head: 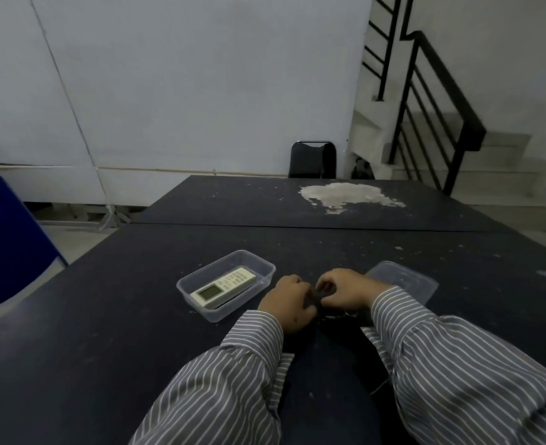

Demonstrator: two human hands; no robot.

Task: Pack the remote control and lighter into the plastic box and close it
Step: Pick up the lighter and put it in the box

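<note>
On the dark counter [104,332], leftmost, our remote control [223,286] already lies inside the open plastic box [266,273], packed first. Just beside it, our left hand [289,303] and right hand [345,289] meet, fingers curled around something small and dark, likely the lighter, mostly hidden. Farthest right, the lid [403,279] waits flat, within reach for closing.

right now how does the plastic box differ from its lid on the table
The plastic box sits left of the hands; the lid lies right of them, partly hidden behind the right hand. The plastic box is deep with raised walls; the lid lies flat. The plastic box holds the remote control; nothing shows on the lid. Both are clear plastic, rectangular with rounded corners, resting on the dark table.
</note>
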